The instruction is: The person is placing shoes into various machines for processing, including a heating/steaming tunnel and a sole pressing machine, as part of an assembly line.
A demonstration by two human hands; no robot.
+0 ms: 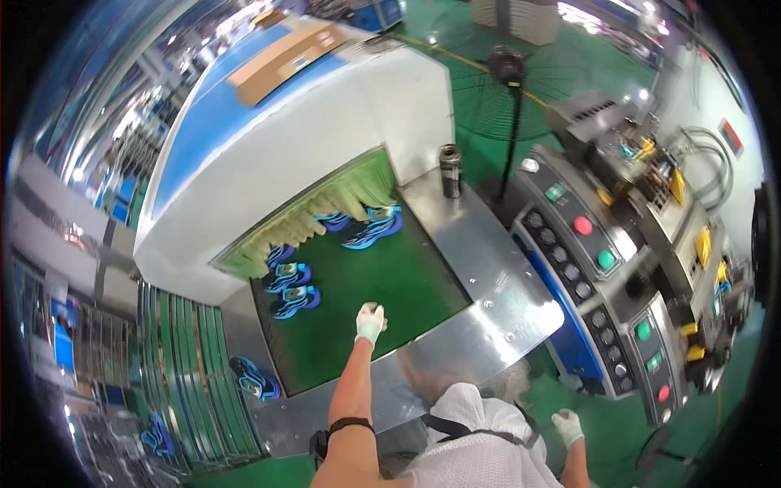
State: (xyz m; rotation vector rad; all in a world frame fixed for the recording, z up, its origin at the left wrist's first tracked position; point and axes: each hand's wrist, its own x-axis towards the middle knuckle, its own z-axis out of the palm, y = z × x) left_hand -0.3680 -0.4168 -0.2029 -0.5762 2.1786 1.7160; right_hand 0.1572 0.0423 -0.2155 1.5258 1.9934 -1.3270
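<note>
My left hand, in a whitish glove, is over the near part of a green conveyor belt. Its fingers are curled closed, and nothing shows in them. Down at my right side, beside the machine's metal ledge, my gloved right hand hangs with loosely bent fingers and holds nothing. Blue, black-patterned shoes lie on the belt: one pair at the far right, several others along the left. Some sit partly under a green fringed curtain. Another blue shoe rests on the left metal ledge.
A white machine housing with a cardboard box on top stands behind the belt. A dark can stands on the right ledge. Further right are a button panel and a fan. A rack is at left.
</note>
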